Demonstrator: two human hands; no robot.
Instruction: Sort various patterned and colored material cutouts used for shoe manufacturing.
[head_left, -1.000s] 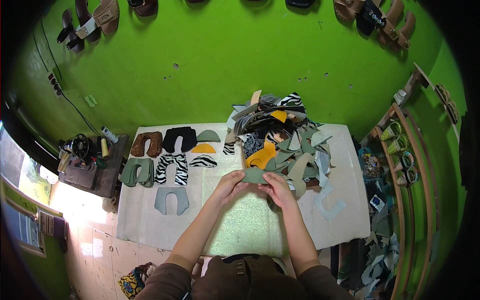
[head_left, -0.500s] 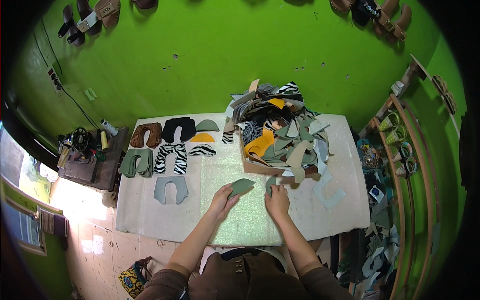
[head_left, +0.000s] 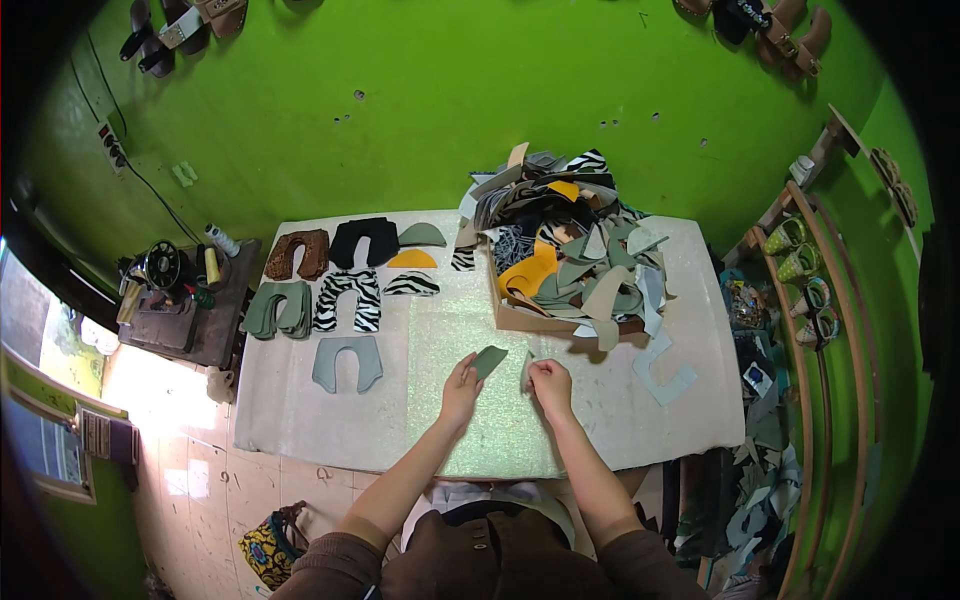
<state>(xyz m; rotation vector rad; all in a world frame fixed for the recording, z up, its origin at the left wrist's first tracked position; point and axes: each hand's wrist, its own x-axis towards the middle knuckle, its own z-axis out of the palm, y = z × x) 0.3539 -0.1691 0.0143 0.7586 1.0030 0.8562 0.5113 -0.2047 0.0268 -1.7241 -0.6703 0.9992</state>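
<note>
My left hand (head_left: 461, 391) grips a grey-green cut material piece (head_left: 489, 361) between thumb and fingers, just above the middle of the table. Closed in a pinch, my right hand (head_left: 552, 386) holds a second grey-green piece (head_left: 526, 372), which shows mostly edge-on. A gap separates the two pieces. Farther off stands a box (head_left: 520, 317) heaped with offcuts (head_left: 575, 260). Left of it lie a green half-moon piece (head_left: 424, 235), a yellow one (head_left: 411, 259) and a zebra-striped one (head_left: 412, 285).
U-shaped pieces lie at the table's left: brown (head_left: 297, 255), black (head_left: 362, 243), a green stack (head_left: 276, 311), zebra-striped (head_left: 347, 301) and pale grey (head_left: 348, 364). A pale angular offcut (head_left: 664, 370) is at the right. A sewing machine (head_left: 163, 265) stands left; a wooden rack (head_left: 838, 400) stands right.
The right hand's piece has turned more edge-on, with the fingers curled tighter. The left hand's piece has tilted up. The view has shifted slightly.
</note>
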